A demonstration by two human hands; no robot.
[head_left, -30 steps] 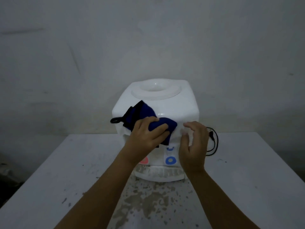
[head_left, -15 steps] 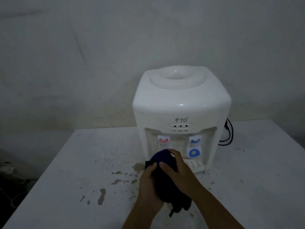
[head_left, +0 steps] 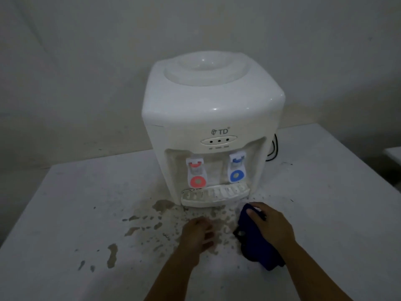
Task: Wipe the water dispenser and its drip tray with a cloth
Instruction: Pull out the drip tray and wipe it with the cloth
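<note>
A white tabletop water dispenser (head_left: 213, 109) stands at the back of a white table (head_left: 65, 213), with a red tap (head_left: 196, 173) and a blue tap (head_left: 237, 168). Its slotted drip tray (head_left: 214, 195) juts out at the bottom front. My right hand (head_left: 270, 224) grips a dark blue cloth (head_left: 255, 246) just in front of and to the right of the tray. My left hand (head_left: 198, 234) hovers over the table below the tray, fingers loosely curled and blurred, holding nothing.
Brownish wet stains and splatter (head_left: 156, 216) spread over the table in front of the dispenser. A black power cord (head_left: 273, 151) loops behind its right side. A plain wall rises behind. The table's left edge drops off at far left.
A second ago both hands were up on the dispenser's top front with the cloth. They came down to the tray; now the left hand has released the cloth and the right has carried it rightward.
</note>
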